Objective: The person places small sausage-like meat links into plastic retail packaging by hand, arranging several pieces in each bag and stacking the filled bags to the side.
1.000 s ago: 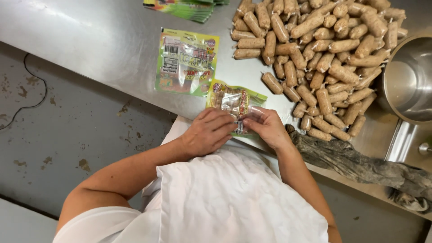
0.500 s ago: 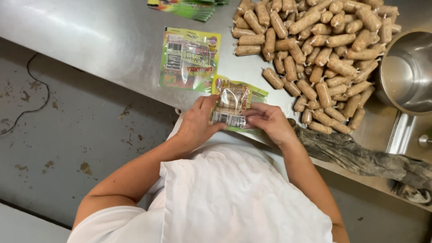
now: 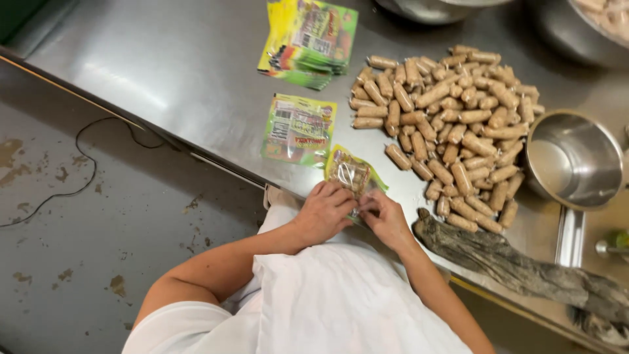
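Left hand [image 3: 325,211] and right hand [image 3: 386,219], fingers closed, pinch the near end of a filled clear pouch [image 3: 350,176] lying flat at the steel table's [image 3: 170,72] front edge, beside the loose sausage heap [image 3: 452,124]; empty printed bags [image 3: 299,129] lie alongside.

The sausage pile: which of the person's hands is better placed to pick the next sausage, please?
Probably the right hand: it lies nearer the sausage pile, while the left hand grips the pouch on the far side.
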